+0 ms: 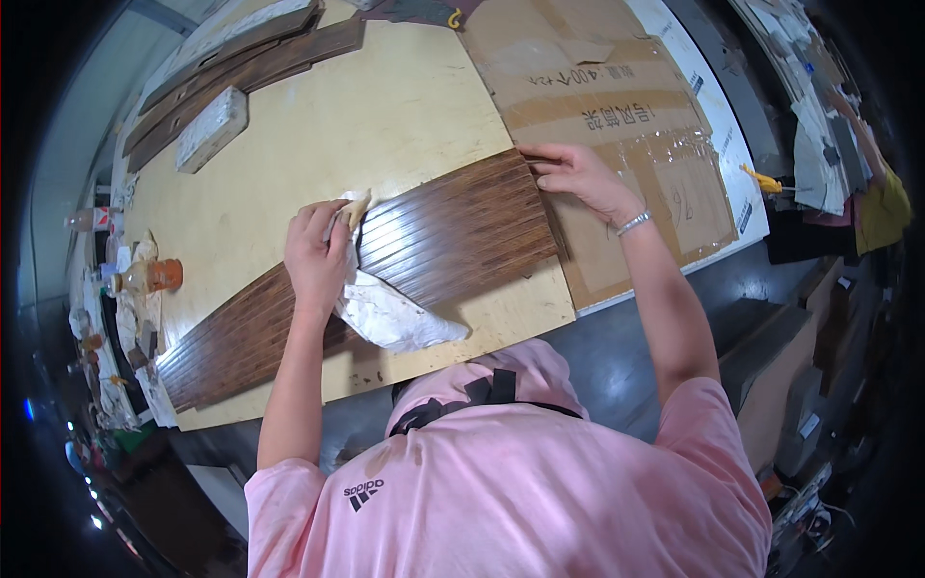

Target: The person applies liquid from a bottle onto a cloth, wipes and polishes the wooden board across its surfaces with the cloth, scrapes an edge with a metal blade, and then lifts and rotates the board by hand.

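A long dark-brown grooved wooden board [453,234] lies slantwise across the near part of the table. My left hand [318,249] is closed on a white cloth [395,313] and rests over the board's middle. The cloth hangs down across the board's near edge onto the tabletop. At the board's right end is my right hand [578,178], its thumb and fingertips closed on the far corner. Light glints off the board's surface just right of the cloth.
Brown wooden strips [241,82] are stacked at the far left, a whitish block [212,128] beside them. An orange-capped bottle [145,277] stands by the left edge. Flattened cardboard [617,106] covers the right side, with a yellow-handled tool [761,179] at its edge.
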Demonstrator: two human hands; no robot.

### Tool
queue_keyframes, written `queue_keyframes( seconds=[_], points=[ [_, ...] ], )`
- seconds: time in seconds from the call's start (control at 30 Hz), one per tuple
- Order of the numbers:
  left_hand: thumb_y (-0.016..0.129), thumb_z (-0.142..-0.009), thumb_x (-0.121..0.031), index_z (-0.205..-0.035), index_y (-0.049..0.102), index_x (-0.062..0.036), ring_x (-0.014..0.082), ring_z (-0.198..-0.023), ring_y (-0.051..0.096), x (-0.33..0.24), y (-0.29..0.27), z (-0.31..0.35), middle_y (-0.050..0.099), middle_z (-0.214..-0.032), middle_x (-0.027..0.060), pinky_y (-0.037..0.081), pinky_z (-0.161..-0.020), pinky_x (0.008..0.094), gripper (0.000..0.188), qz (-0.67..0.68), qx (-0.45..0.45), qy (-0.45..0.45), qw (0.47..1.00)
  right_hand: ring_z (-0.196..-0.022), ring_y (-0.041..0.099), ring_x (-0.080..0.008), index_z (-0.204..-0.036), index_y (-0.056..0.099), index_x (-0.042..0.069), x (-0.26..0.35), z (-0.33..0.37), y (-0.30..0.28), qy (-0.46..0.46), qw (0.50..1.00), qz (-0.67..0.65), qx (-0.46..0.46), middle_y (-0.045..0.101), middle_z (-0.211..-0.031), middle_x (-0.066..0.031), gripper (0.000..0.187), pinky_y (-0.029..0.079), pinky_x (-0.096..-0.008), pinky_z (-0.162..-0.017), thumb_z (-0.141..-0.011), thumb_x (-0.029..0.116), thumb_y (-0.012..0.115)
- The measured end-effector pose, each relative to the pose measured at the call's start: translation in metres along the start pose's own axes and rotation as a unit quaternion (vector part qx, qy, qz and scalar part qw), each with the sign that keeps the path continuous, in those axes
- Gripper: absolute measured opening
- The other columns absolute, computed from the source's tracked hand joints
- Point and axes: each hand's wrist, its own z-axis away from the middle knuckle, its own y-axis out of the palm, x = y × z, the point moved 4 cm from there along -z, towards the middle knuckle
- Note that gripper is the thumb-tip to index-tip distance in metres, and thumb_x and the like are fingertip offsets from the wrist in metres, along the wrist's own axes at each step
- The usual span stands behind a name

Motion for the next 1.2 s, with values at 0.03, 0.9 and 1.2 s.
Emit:
queue_keyframes(
  seconds=[0.03,0.9,1.2],
  points=[
    [0.065,-0.090,-0.011,-0.106,0.071,-0.0072,0.0273,-0.098,0.063,0.004,-0.006,0.003,0.067,-0.103,0.0087,0.051,-0.085,0.0363,0.018,-0.015,-0.008,-0.010,1.000,-0.135,0.048,-0.0241,-0.139,0.053,-0.002,0.008,-0.001,0.005,0.016,0.997,0.059,-0.056,0.054,-0.142,-0.0142,0.055,0.038,-0.0354,-0.112,-0.085,0.005,0.063],
    [0.066,-0.087,-0.011,-0.102,0.075,-0.0074,0.0294,-0.088,0.071,0.564,-0.430,0.272,0.074,-0.094,0.0155,0.053,-0.080,0.0382,0.018,-0.174,-0.279,-0.414,0.849,-0.136,0.034,-0.0439,-0.148,0.043,0.009,0.009,-0.037,0.298,-0.157,0.720,0.666,-0.117,0.039,-0.147,-0.0240,0.077,0.024,-0.0529,-0.115,-0.077,0.025,0.068],
    [0.064,-0.083,-0.013,-0.107,0.075,-0.0149,0.0392,-0.096,0.066,0.664,-0.437,0.293,0.071,-0.094,0.0185,0.051,-0.085,0.0492,0.027,-0.292,-0.208,-0.406,0.841,-0.137,0.035,-0.0443,-0.149,0.042,0.008,0.002,-0.042,0.290,-0.146,0.714,0.674,-0.122,0.039,-0.149,-0.0248,0.070,0.024,-0.0523,-0.116,-0.087,0.038,0.058]
  ],
)
